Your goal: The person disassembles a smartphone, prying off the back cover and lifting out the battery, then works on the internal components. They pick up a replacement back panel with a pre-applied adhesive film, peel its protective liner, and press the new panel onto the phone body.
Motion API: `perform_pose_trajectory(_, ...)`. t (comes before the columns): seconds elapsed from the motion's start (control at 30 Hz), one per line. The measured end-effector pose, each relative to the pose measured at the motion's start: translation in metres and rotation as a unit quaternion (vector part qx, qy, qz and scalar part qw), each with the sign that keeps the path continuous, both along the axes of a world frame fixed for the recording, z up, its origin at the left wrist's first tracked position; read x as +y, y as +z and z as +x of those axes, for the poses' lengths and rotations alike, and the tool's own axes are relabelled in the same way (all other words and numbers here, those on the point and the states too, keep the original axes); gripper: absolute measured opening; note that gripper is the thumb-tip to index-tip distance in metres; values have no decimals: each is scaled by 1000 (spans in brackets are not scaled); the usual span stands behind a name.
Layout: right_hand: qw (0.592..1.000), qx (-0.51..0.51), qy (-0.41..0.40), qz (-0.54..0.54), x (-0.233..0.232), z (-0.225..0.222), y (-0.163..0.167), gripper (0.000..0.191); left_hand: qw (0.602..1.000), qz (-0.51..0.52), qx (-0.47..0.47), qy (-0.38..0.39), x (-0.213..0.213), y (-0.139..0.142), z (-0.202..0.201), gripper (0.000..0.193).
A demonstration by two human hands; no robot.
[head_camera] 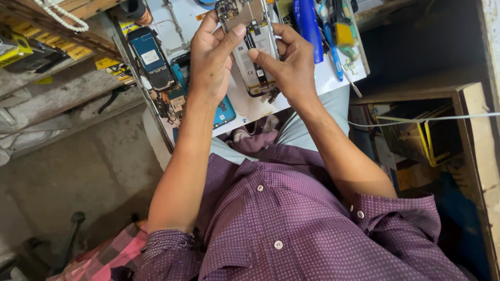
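I hold an opened smartphone with its back cover off, showing a white battery and circuit boards, above a small white work table. My left hand grips its left edge, thumb lying across the battery. My right hand holds the right edge, with the thumb pressing on the lower part of the battery. A second opened phone with a blue board lies on the table to the left. A teal-edged phone part rests under my left wrist.
Blue-handled tools and screwdrivers lie at the table's right. Wooden shelves with yellow packets stand to the left. A wooden box with yellow straps sits at right. Bare concrete floor lies below left.
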State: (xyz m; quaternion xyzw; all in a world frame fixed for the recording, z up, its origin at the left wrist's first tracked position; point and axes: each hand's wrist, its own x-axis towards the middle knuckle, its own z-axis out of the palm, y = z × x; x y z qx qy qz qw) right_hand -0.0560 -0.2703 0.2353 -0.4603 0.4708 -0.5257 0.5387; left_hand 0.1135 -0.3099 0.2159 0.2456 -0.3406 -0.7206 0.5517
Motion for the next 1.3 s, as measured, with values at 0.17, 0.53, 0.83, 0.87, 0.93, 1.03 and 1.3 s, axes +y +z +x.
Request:
perform_pose_trajectory(0.17, 1000, -8, -1, 1, -1, 1, 4, 39, 1000, 0, 10, -5, -3, 0, -1, 43)
perform_pose_trajectory(0.53, 1000, -12, -6, 27, 1, 1, 8, 38, 1000, 18, -1, 15, 0, -1, -5, 44)
perform_pose_trajectory(0.83, 1000, -7, 7, 22, 2, 3, 7, 39, 999, 31, -6, 40, 2, -7, -5, 38)
perform_pose_trajectory(0.87, 1000, -1, 6, 23, 3, 3, 7, 39, 999, 25, -8, 47, 3, -8, -5, 38)
perform_pose_trajectory(0.93, 1000, 11, 3, 23, 5, 5, 7, 40, 998, 13, -13, 63, 5, -11, -7, 37)
perform_pose_trajectory(1.03, 999, -16, 3, 28, 6, 9, 7, 40, 996, -8, -22, 90, 8, -13, -8, 36)
perform_pose_trajectory(1.3, 997, -52, 11, 51, 6, 9, 8, 38, 996, 71, -27, 52, 12, 3, 0, 40)
